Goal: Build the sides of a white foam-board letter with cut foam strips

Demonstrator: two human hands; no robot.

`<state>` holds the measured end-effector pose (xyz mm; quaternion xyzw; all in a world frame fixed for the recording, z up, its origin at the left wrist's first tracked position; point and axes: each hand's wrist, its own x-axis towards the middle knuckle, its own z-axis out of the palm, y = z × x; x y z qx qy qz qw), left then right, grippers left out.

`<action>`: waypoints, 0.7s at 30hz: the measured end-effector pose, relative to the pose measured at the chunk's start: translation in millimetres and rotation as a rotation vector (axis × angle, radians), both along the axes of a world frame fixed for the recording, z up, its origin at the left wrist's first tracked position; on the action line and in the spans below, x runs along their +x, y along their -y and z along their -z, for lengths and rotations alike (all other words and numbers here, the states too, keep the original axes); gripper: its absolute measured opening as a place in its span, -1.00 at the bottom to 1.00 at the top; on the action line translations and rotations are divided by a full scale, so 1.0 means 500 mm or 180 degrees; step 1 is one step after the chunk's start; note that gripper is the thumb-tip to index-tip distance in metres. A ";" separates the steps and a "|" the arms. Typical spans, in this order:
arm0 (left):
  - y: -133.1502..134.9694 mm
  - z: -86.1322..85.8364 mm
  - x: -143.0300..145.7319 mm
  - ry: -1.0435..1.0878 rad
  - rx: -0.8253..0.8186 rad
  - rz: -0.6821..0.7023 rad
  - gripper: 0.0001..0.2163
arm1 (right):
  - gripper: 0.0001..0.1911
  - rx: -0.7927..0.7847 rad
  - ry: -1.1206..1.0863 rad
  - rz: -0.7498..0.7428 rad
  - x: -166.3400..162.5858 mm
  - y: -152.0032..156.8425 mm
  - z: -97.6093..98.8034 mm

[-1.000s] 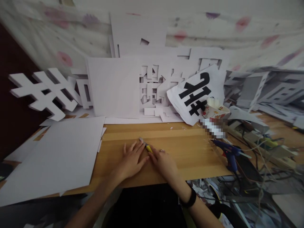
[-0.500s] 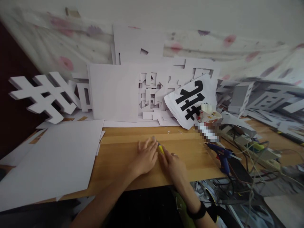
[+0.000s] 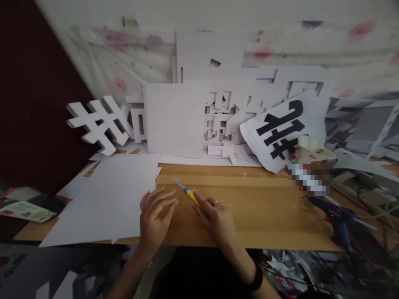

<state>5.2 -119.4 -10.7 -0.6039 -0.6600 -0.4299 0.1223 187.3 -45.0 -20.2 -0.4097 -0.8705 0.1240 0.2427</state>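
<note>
My right hand [image 3: 215, 218] is closed around a yellow utility knife [image 3: 188, 192] whose blade end points up and left over the wooden table [image 3: 249, 207]. My left hand [image 3: 155, 216] is open with fingers spread, hovering at the right edge of a large white board sheet [image 3: 109, 199] that lies flat on the table's left part. The two hands are a short gap apart.
White cut-out boards [image 3: 174, 118] and foam letters [image 3: 96, 124] lean against the back wall. A paper with a black character [image 3: 280, 131] and a printed cup [image 3: 311, 155] sit at right. A blue glue gun [image 3: 338, 218] and cables lie at far right.
My left hand has moved away from the knife toward the white sheet and spread open. The right hand keeps the knife. The camera has swung left.
</note>
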 end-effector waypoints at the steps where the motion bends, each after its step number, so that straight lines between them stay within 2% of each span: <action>1: 0.002 -0.006 -0.001 0.0125 0.0204 -0.0032 -0.92 | -0.54 0.0089 -0.0046 0.0008 0.004 0.003 0.000; 5: 0.013 -0.018 -0.010 0.0382 0.0511 -0.0038 -0.82 | -0.55 0.0246 -0.0059 0.0036 0.009 0.011 0.000; 8: 0.019 -0.010 -0.013 0.0463 0.0430 0.0142 -0.67 | -0.55 -0.0010 0.0240 0.0068 0.000 0.011 0.000; 11: 0.013 0.023 -0.003 0.0425 -0.0147 0.0154 -0.73 | -0.53 -0.0484 0.0885 0.0137 -0.025 0.004 -0.002; 15: -0.010 0.096 0.017 -0.0202 -0.1205 0.0239 -0.46 | -0.55 -0.0792 0.1251 0.0000 -0.073 -0.001 -0.004; 17: -0.023 0.124 0.018 -0.0533 -0.1626 0.0168 -0.41 | -0.56 -0.0816 0.1262 -0.0033 -0.095 -0.002 -0.003; 19: -0.036 0.136 0.012 -0.0738 -0.1900 0.0070 -0.40 | -0.55 -0.0833 0.1296 0.0004 -0.110 -0.004 -0.002; 21: -0.051 0.131 0.004 -0.0777 -0.2052 0.0112 -0.42 | -0.54 -0.0837 0.1326 0.0087 -0.119 -0.009 -0.002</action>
